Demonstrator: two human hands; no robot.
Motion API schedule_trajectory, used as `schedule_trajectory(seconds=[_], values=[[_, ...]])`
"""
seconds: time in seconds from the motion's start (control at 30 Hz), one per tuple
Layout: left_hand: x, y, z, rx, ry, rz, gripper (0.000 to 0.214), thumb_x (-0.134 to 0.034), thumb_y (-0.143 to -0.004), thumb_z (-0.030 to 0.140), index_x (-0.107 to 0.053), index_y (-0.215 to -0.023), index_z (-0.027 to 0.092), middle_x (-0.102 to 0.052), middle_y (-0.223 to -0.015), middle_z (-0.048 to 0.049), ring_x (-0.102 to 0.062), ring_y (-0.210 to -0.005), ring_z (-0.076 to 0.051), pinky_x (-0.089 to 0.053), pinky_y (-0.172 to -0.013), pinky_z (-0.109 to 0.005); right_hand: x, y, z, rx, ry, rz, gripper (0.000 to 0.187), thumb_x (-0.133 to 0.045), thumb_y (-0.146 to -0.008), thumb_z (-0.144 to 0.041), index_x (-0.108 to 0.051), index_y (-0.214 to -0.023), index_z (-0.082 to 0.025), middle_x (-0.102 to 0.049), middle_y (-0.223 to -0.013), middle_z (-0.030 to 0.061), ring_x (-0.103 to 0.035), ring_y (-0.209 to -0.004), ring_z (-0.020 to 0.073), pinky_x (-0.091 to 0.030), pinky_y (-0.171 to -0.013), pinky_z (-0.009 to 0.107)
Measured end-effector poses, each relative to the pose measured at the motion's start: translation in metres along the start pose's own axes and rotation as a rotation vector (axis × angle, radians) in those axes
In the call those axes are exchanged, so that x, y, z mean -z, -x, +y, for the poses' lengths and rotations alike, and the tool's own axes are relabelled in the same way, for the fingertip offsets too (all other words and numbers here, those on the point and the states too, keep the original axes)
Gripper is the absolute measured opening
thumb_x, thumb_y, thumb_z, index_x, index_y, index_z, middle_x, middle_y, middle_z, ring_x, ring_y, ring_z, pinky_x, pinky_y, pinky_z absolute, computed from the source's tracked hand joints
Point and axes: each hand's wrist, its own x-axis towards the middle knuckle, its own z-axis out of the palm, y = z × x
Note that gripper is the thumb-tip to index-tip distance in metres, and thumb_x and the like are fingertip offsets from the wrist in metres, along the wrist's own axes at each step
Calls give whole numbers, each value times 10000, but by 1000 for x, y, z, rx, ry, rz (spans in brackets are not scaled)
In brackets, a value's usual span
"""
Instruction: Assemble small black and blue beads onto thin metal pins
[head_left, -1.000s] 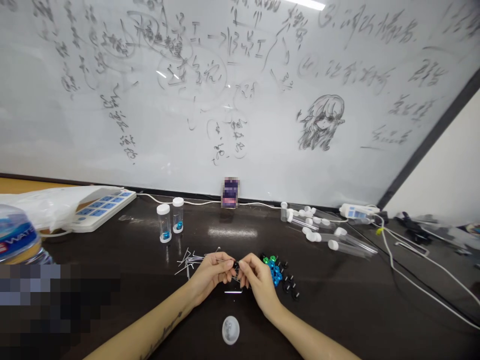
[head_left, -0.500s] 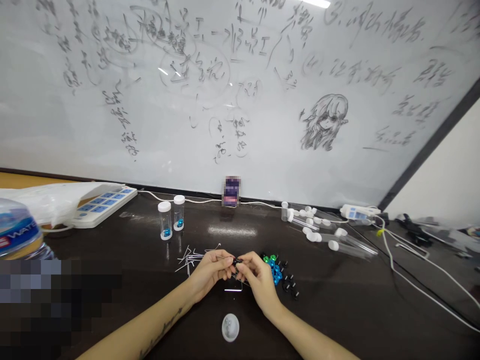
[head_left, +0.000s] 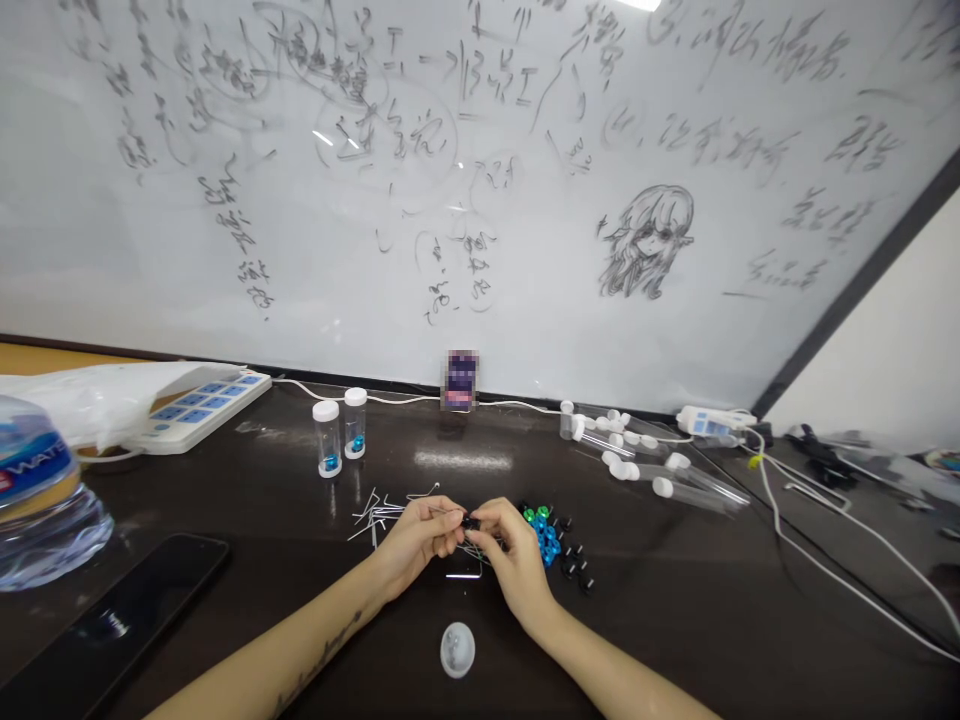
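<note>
My left hand [head_left: 421, 535] and my right hand [head_left: 513, 550] meet over the middle of the table, fingers closed. Between their fingertips is a small black screw-like piece [head_left: 470, 522], partly covered; my right hand pinches it. A thin metal hex key [head_left: 442, 511] lies in my left fingers and points at the black piece. Several L-shaped hex keys [head_left: 373, 516] lie left of the hands, and one [head_left: 463, 576] rests just below them. Beside my right hand are blue pieces [head_left: 548, 545], green pieces [head_left: 541, 513] and black screws [head_left: 577, 568].
A small translucent cup [head_left: 457, 650] stands in front. Two capped tubes [head_left: 328, 440] with blue pieces stand behind left; more tubes and white caps [head_left: 626, 470] lie right. A phone [head_left: 112, 630], water bottle [head_left: 45, 500], power strip [head_left: 199, 410] and cables [head_left: 780, 510] surround the area.
Both hands stay together around the black piece, with the right fingers slightly shifted. The view has moved a little. The phone at the lower left, pixelated before, now shows clearly.
</note>
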Motion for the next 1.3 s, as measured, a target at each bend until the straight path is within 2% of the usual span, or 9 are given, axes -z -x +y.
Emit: schedule_trajectory(seconds=[0.13, 0.33, 0.53, 0.67, 0.77, 0.87, 1.0, 1.1, 1.3], values=[[-2, 0, 1, -3, -24, -20, 221, -710, -731, 313, -663, -762, 99, -508, -462, 33, -310, -358, -22, -165, -371, -170, -2, 2, 3, -133, -117, -55, 120, -609, -838, -292, -546, -843, -190, -581, -589, -28, -551, -520, 126, -414, -516, 222], [-3, 3, 3, 57, -25, -34, 192, -715, -731, 288, -651, -755, 108, -620, -598, -34, -449, -451, -50, -285, -437, -163, -1, 2, 1, -175, -170, -76, 239, -500, -906, -346, -519, -738, -177, -578, -624, -13, -515, -463, 95, -361, -447, 204], [-1, 1, 1, 23, -4, -26, 173, -711, -739, 262, -669, -782, 100, -629, -596, -35, -469, -456, -50, -296, -437, -157, 0, 1, 2, -98, -69, -22, 88, -587, -855, -276, -577, -874, -191, -572, -679, -13, -548, -611, 138, -418, -577, 238], [0, 0, 0, 14, 2, -17, 168, -710, -739, 260, -671, -771, 100, -629, -593, -34, -474, -459, -50, -296, -434, -155, -1, 0, 5, -71, -71, 11, 90, -643, -802, -219, -590, -871, -199, -588, -756, -4, -560, -679, 150, -435, -640, 247], [0, 0, 0, 10, 7, 3, 163, -711, -739, 259, -670, -774, 106, -632, -595, -32, -480, -466, -51, -302, -441, -153, -2, 0, 5, -121, -164, 1, 157, -659, -787, -214, -563, -911, -207, -623, -783, 0, -589, -694, 157, -451, -645, 248], [0, 0, -1, -5, 23, 19, 158, -708, -743, 262, -664, -769, 112, -635, -604, -29, -492, -480, -53, -313, -450, -151, -1, -1, 4, -143, -188, -21, 144, -610, -833, -259, -565, -959, -206, -635, -797, 11, -599, -719, 165, -457, -659, 256], [1, 0, -1, 2, 6, -4, 160, -705, -746, 257, -667, -783, 106, -641, -609, -36, -497, -474, -54, -318, -443, -151, 0, -1, 3, -155, -178, -38, 116, -528, -888, -299, -569, -905, -192, -593, -678, -10, -569, -620, 148, -444, -594, 247], [1, 0, -1, 9, -1, -13, 156, -705, -748, 247, -672, -793, 101, -644, -610, -39, -501, -475, -52, -327, -448, -148, -1, -1, 4, -155, -136, -26, 93, -567, -866, -283, -567, -886, -192, -587, -659, -17, -563, -603, 145, -431, -581, 242], [2, -1, -1, -7, 9, -5, 153, -708, -744, 245, -675, -790, 102, -642, -613, -37, -505, -481, -52, -332, -452, -146, -2, -1, 6, -83, -80, 46, 118, -651, -798, -223, -584, -892, -199, -601, -776, 3, -589, -709, 160, -445, -646, 250]])
